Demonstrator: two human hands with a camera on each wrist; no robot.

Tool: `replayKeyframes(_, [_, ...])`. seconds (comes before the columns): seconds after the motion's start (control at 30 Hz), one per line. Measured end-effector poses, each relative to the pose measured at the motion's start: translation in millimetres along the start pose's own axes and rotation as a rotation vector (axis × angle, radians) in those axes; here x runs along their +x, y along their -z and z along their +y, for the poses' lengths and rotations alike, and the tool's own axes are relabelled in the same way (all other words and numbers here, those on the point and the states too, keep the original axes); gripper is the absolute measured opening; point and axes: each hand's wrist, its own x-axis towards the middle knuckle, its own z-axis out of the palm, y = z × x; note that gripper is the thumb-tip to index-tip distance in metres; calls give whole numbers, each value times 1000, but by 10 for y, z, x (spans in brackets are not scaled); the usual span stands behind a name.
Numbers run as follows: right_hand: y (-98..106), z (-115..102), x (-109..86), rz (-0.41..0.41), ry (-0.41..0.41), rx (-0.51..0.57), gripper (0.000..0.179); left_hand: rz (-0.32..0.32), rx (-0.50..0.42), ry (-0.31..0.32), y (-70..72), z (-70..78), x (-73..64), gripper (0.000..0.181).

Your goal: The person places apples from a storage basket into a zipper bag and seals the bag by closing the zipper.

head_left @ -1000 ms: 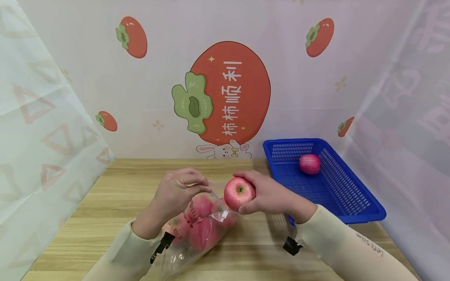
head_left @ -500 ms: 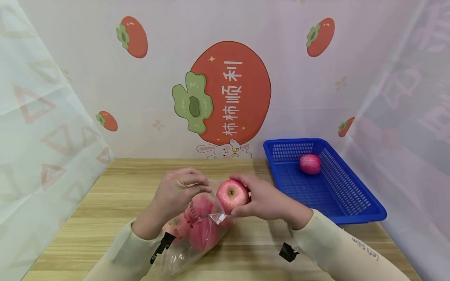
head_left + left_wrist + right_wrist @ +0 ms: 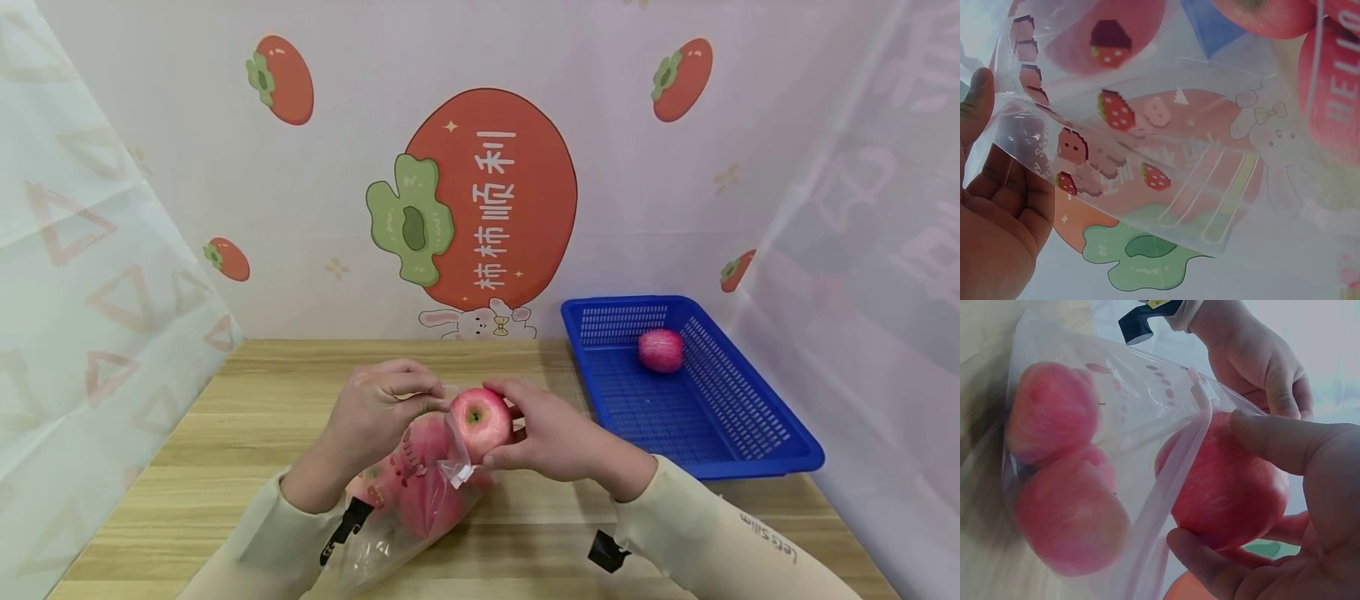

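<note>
A clear printed zip bag (image 3: 390,546) with several red apples (image 3: 431,500) inside lies on the wooden table. My left hand (image 3: 378,417) pinches the upper edge of the bag's mouth between thumb and fingers, as the left wrist view also shows. In my right hand (image 3: 555,433) is another red apple (image 3: 482,423), gripped between thumb and fingers at the bag's opening. From the right wrist view, this apple (image 3: 1235,487) sits partly behind the bag's zip edge (image 3: 1175,469), with a white slider near its top. The right hand's farther fingers are partly hidden by the apple.
To the right stands a blue plastic basket (image 3: 757,375) holding a single red apple (image 3: 661,350). Wooden tabletop (image 3: 285,375) surrounds the bag. A printed cloth backdrop (image 3: 637,208) rises behind the table, with pale cloth on both sides.
My right hand has carried the apple leftward to the bag's mouth, and the slider end of the bag has shifted slightly left. My left hand keeps its place.
</note>
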Motion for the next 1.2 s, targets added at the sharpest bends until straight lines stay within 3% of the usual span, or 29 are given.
replayKeyframes(0.37, [-74,-39,-19,35,-62,39,74,-14,6,18,8,19,8,14])
replayKeyframes(0.7, [-58,-84,9,17,-95,206,56,-11,18,11,2,9,12,15])
replayKeyframes(1.2, [51,-36,-9,67,-160,209,54,3,-14,1,23,6,16,17])
